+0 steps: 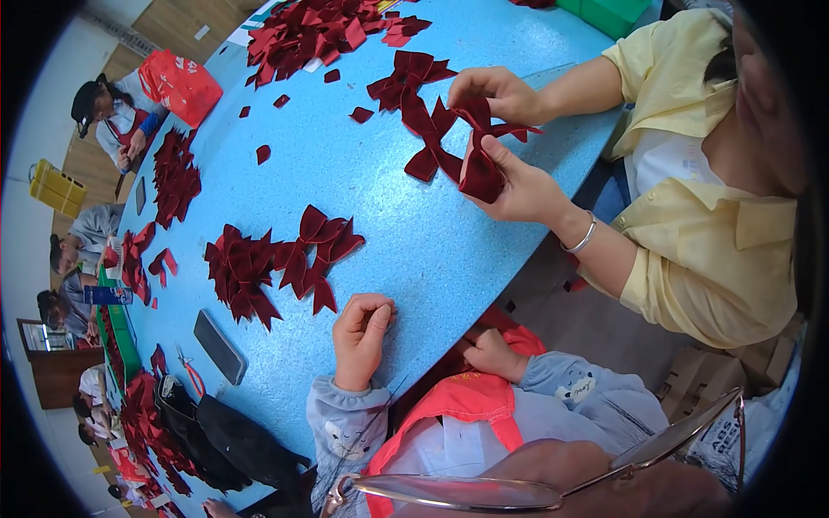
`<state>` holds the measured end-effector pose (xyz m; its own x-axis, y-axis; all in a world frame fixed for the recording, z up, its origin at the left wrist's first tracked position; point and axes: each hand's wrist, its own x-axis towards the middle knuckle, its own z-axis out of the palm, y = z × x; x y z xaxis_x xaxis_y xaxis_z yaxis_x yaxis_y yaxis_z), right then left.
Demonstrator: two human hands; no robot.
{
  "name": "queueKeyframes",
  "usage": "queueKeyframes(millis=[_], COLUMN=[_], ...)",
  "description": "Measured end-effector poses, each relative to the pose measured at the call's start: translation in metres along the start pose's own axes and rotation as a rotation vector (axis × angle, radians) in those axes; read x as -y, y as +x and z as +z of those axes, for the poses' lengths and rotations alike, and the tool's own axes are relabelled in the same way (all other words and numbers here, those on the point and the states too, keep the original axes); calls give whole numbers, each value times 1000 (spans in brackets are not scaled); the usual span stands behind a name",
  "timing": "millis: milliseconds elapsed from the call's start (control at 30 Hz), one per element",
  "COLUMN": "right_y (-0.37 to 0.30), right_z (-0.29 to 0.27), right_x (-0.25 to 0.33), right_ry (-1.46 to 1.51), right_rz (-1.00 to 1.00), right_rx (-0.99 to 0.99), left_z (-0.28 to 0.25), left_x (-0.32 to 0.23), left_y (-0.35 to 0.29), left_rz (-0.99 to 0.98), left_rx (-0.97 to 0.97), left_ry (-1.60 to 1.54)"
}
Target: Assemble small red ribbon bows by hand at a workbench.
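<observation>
My left hand (363, 338) rests on the blue table (449, 285) near its front edge, fingers curled and thumb pressed against the index finger. Whatever lies inside that grip, if anything, is hidden. Just beyond it are dark red velvet bows (318, 250), with a denser pile of bows (240, 272) to their left. My right hand (498, 354) is low at the table edge, beside my red apron (471, 397); its fingers are mostly hidden. At the right, a co-worker in a yellow shirt (691, 250) holds a dark red velvet bow (482, 173) in both hands.
A black phone (220, 347), red-handled scissors (193, 378) and a black bag (246, 440) lie to the left. More bows form a large heap (302, 39) at the back. A red bag (180, 88) stands at the far left, near other people seated around the table.
</observation>
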<state>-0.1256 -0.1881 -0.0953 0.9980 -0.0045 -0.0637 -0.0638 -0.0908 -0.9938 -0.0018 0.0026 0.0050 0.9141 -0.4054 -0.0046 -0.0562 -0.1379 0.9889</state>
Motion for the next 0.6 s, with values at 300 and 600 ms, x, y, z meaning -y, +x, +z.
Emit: queueKeyframes(millis=[300,600], right_y=[-1,-1], right_z=[1,-1], right_x=[-7,-2], right_ry=[-8,-13], right_rz=[1,16], right_rx=[2,7], left_z=[1,1], left_x=[0,-2], left_y=[1,1], left_rz=[-3,-14], left_rx=[-3,-5], left_ry=[-2,-10])
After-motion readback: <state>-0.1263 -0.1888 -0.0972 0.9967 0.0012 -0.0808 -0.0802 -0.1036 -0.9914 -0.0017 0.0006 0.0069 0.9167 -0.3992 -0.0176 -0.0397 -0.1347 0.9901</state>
